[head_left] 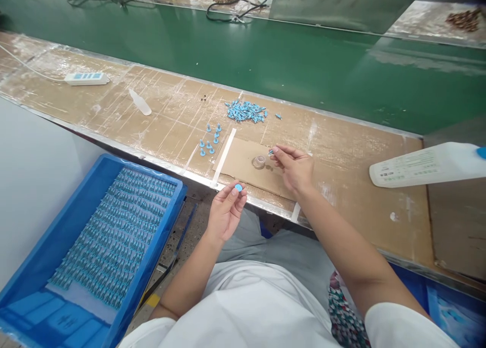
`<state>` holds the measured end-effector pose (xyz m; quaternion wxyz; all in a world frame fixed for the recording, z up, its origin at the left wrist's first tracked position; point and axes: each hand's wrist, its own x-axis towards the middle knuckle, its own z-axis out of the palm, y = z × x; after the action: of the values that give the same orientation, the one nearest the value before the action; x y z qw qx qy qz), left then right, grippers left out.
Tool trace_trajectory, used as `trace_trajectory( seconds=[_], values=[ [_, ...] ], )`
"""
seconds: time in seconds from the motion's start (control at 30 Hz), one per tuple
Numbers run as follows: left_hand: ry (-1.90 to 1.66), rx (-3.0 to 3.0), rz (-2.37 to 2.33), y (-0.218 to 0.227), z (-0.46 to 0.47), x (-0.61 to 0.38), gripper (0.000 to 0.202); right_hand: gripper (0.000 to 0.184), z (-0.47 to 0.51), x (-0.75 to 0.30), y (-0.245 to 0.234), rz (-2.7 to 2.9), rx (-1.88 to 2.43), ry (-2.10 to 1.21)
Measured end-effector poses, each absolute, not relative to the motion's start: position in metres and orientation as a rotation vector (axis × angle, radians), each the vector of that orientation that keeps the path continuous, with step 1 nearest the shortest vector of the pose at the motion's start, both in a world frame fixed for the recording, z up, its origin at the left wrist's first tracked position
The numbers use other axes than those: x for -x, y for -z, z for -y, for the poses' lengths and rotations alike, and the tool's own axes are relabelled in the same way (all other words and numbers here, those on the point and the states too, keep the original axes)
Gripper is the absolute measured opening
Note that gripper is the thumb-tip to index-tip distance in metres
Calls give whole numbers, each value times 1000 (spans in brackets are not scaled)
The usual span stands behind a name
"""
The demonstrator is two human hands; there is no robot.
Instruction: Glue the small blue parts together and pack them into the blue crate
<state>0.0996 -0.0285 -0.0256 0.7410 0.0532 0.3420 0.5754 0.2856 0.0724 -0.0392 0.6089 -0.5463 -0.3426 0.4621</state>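
Pinching one small part (238,187) each, both hands (228,212) (298,174), round object (258,162) between, blue pile (246,112) beyond, white jug (425,166) rightward

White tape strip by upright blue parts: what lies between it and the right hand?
Head view: brown cardboard sheet, a small round brownish object on it, then the held blue part.

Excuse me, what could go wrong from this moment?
The left hand holds a round blue piece near the bench edge; if it slips, it might fall to the floor.
The right hand, pinching a small part, could bump the small round dish beside it.
The upright blue parts might topple if the left hand brushes them.
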Motion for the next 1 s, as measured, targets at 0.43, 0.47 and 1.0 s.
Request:
trace_trajectory(
  seconds=[0.43,0.47,1.0],
  values=[
    [-1304,-240,-702,6,23,-127,25,20,-13,-263,-16,764,1108,-1324],
    [-1306,-252,-697,5,24,-128,26,19,-7,-259,-17,792,1102,-1274],
    [-1350,-340,-693,-5,38,-127,23,33,33,-237,-3,1243,1107,-498]
  ],
)
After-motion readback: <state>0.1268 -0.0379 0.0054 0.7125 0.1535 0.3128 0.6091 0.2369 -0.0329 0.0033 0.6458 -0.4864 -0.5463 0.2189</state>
